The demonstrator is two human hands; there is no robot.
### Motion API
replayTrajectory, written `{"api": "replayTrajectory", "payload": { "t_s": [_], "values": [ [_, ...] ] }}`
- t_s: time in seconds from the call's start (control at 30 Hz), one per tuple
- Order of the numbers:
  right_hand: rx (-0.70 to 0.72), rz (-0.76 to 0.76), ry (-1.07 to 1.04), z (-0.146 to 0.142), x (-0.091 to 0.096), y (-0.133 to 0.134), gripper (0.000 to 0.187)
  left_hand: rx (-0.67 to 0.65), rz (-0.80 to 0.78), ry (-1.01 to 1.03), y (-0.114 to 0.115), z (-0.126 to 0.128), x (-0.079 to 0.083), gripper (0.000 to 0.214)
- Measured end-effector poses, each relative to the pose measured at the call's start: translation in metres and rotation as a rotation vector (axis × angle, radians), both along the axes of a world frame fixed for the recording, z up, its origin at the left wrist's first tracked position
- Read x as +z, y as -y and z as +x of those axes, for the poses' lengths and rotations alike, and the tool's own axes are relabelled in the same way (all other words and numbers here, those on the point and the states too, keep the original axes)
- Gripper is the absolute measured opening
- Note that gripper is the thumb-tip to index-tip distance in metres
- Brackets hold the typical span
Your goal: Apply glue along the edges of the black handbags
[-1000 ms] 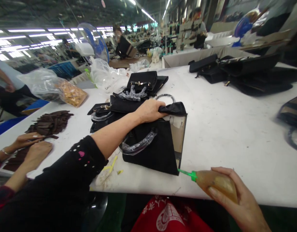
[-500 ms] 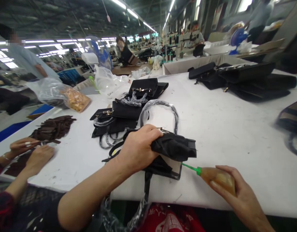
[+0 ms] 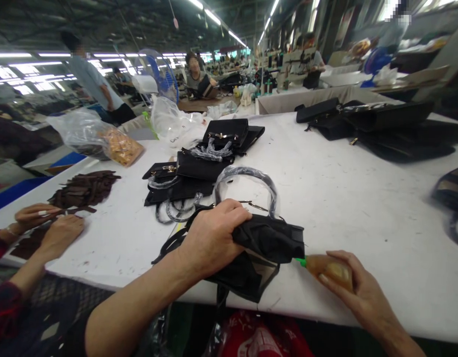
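The left hand [image 3: 210,238] has a closed grip on the black bag [image 3: 269,238] at the counter [image 3: 344,198] edge. The right hand [image 3: 359,292] is wrapped around the glue bottle [image 3: 327,270], its green tip at the bag.

The black fabric handbag [image 3: 273,238] lies crumpled at the near edge of the white desk [image 3: 362,208], gripped by the left hand [image 3: 210,238]. Its plastic-wrapped loop handle [image 3: 251,173] lies flat behind it. The amber squeeze bottle with a green nozzle [image 3: 329,270] sits almost level in the right hand [image 3: 359,292], its tip touching the bag's right side.
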State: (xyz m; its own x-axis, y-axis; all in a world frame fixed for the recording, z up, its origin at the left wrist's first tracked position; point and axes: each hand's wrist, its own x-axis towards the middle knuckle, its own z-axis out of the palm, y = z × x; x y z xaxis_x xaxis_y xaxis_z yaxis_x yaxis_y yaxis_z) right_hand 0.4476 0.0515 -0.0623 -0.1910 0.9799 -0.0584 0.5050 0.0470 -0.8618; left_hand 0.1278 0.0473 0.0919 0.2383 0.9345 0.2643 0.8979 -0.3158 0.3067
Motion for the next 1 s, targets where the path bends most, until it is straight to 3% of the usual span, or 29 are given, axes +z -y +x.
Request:
{"api": "replayTrajectory", "payload": {
  "t_s": [0.2, 0.33, 0.47, 0.63, 1.0],
  "values": [
    [0.041, -0.037, -0.066, -0.006, 0.003, 0.000, 0.043, -0.012, 0.010, 0.003, 0.000, -0.001, 0.001, 0.022],
    [-0.025, -0.030, -0.029, -0.001, -0.004, -0.007, 0.047, -0.010, 0.023, 0.015, 0.000, -0.001, 0.000, 0.023],
    [0.089, -0.094, -0.075, 0.002, -0.005, -0.009, 0.046, -0.013, 0.033, 0.029, 0.002, -0.001, 0.000, 0.023],
    [0.012, -0.101, -0.091, -0.004, 0.002, -0.002, 0.044, -0.028, 0.062, 0.041, 0.004, -0.001, -0.001, 0.023],
    [0.095, -0.163, -0.071, 0.001, -0.002, -0.004, 0.047, -0.059, 0.079, 0.044, 0.009, -0.004, -0.001, 0.025]
  ]
}}
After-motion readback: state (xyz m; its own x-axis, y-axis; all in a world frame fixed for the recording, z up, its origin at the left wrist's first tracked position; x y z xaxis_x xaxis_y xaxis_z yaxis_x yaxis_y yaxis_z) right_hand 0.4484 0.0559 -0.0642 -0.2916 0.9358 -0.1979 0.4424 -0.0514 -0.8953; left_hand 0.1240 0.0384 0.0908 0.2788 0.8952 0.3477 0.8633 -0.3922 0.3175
